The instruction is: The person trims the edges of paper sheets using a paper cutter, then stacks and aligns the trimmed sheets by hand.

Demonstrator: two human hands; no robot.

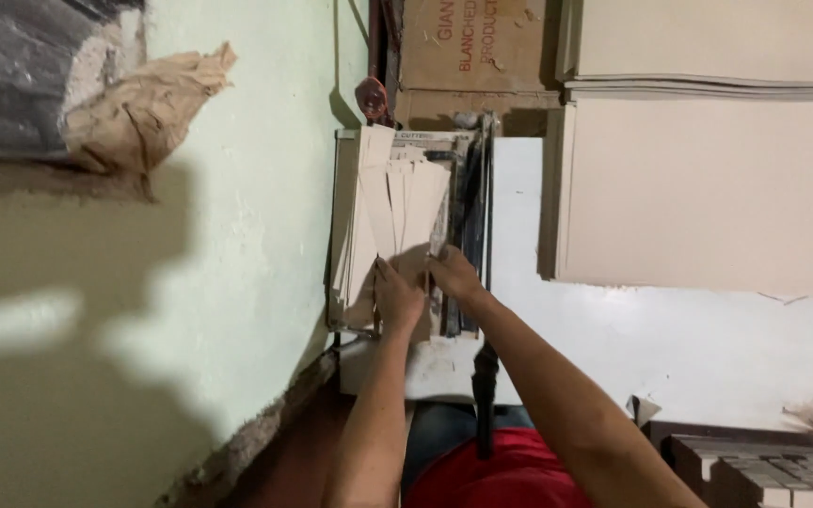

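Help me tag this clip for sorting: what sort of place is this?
Probably a small paper-cutting or box-making workshop. Both hands, left hand and right hand, hold cut card strips on a manual paper cutter, with stacked board sheets beside it.

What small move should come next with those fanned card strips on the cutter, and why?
Probably square the card strips into one even stack. They lie fanned and uneven on the paper cutter, far ends splayed apart, while the left hand and right hand press only their near ends. Judging by that spread, tapping the edges flush looks sensible first.
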